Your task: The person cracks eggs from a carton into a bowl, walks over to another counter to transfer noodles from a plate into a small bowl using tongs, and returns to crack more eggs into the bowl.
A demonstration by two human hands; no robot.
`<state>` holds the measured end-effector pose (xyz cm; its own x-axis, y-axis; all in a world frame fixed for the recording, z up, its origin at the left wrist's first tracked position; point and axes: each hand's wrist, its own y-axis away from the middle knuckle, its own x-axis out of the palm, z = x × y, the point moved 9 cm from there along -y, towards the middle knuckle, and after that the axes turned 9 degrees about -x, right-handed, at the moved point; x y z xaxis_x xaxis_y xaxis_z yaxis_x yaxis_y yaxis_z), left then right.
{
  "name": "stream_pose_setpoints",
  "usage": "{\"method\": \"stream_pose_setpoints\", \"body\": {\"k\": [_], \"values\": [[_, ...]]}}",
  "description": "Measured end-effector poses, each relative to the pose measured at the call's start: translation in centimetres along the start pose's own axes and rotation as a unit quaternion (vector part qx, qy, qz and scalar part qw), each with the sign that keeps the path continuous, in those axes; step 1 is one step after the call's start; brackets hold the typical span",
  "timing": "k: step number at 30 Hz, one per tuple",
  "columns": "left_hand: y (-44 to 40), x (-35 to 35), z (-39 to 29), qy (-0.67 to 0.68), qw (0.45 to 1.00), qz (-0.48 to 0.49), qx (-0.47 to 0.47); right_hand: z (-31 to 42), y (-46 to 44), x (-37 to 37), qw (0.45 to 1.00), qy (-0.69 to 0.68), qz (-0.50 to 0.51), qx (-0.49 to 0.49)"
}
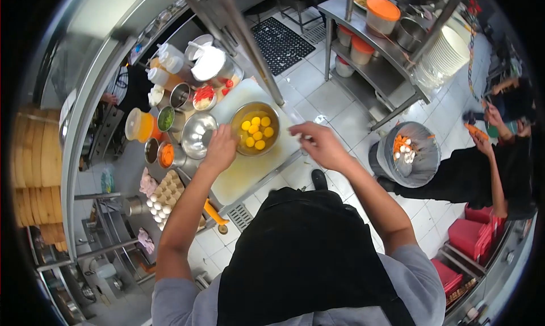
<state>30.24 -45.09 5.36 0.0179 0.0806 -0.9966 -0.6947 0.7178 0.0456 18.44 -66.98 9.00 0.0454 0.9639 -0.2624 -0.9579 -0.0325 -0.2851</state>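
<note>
Holding yolks (258,136), the bowl (277,120) sits beside left fingers (225,134).

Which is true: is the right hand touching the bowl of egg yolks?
Apart. The head view shows some board between the right hand and the bowl.

The person wears a grey short-sleeved top (187,306), its sleeves ending above the elbows. Over it lies a plain black apron (301,258), wide across the front and narrowing toward the chest, with a black strap (395,303) crossing the grey fabric. Both forearms are bare, and a dark, rounded shoe (319,179) shows beyond the apron.
</note>
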Motion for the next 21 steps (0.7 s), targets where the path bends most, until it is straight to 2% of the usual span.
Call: {"method": "stream_pose_setpoints", "body": {"k": [2,6,8,9,11,12,14,16,21], "values": [[0.4,-0.6,0.3,0.034,0.999,-0.015,-0.025,1.1,-3.6,4.2,0.993,0.059,0.048,-0.086],[1.8,-0.7,0.9,0.142,0.985,-0.043,-0.087,-1.9,-8.3,10.2,0.981,0.137,0.111,-0.081],[2.8,-1.3,1.6,0.247,0.955,-0.116,-0.119,-4.2,-9.7,12.9,0.951,0.24,0.184,-0.068],[3.1,-0.9,1.5,0.252,0.952,-0.117,-0.129,-5.3,-10.1,14.0,0.95,0.239,0.192,-0.061],[4.0,-0.3,2.6,0.36,0.9,-0.141,-0.2,-7.0,-10.0,15.5,0.942,0.255,0.214,-0.042],[4.2,0.0,2.7,0.365,0.896,-0.144,-0.208,-7.6,-10.1,15.9,0.936,0.271,0.223,-0.022],[5.0,0.9,3.3,0.45,0.846,-0.161,-0.238,-8.8,-9.8,16.9,0.936,0.259,0.236,-0.033],[5.4,1.7,3.7,0.477,0.825,-0.168,-0.252,-9.1,-9.7,16.5,0.95,0.239,0.201,-0.016],[5.3,2.9,3.6,0.545,0.781,-0.187,-0.241,-8.1,-9.5,16.2,0.953,0.224,0.206,-0.007]]}}
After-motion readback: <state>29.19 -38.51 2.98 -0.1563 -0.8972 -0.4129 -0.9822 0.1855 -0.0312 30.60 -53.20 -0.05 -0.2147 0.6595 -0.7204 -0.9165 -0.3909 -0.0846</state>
